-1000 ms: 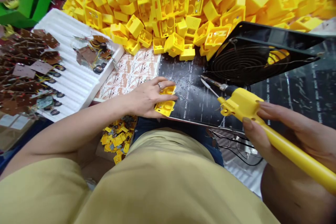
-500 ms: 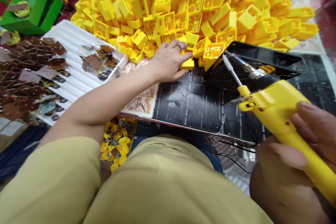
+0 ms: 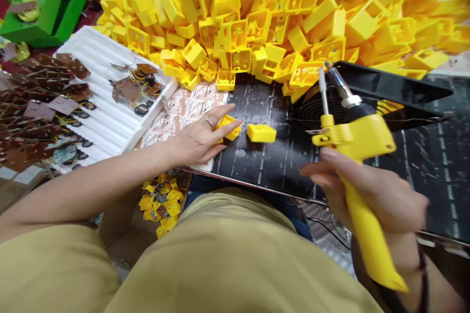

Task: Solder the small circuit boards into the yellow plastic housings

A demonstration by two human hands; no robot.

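My left hand [image 3: 200, 139] rests low at the left of the black bench mat, its fingers around a small yellow plastic case [image 3: 230, 127], which they partly hide. Just right of it, a second yellow case [image 3: 262, 133] lies apart on the mat. On the right, my right hand [image 3: 370, 190] grips the handle of a yellow soldering gun [image 3: 356, 137]. Its metal tip and thin feed tube point up and away, in front of the pile of open yellow cases [image 3: 240, 34].
A black fan in a frame [image 3: 407, 90] stands behind the soldering gun. To the left, a white ridged foam tray [image 3: 106, 49] carries brown circuit boards [image 3: 128, 89] with wires. Green boxes [image 3: 40, 14] sit at far left. Below the bench edge is a container of yellow parts [image 3: 165, 200].
My left hand has come from the pile toward me and left, and two yellow cases now lie on the near mat. My right hand has moved left, turning the soldering gun more upright.
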